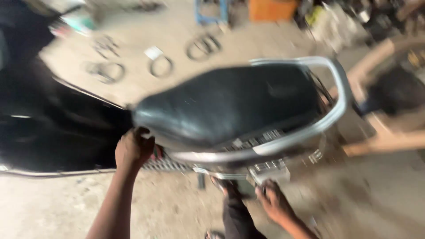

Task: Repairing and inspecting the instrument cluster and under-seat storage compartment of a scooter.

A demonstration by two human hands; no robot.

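Note:
A scooter with a black seat [230, 104] and a silver grab rail [310, 130] fills the middle of the blurred head view. My left hand [133, 148] is curled around the front lower edge of the seat, next to the black body panel [57, 128]. My right hand [274, 201] reaches under the scooter's side, fingers near a silver metal part [270, 170] below the rail; the blur hides whether it grips anything. My dark trouser leg and foot [234, 212] show between my arms.
Another person [394, 102] crouches at the right behind the scooter's rear. Several rubber rings and belts [161, 66] lie on the concrete floor beyond. A blue stool frame [211, 12] and an orange box [271, 9] stand at the back.

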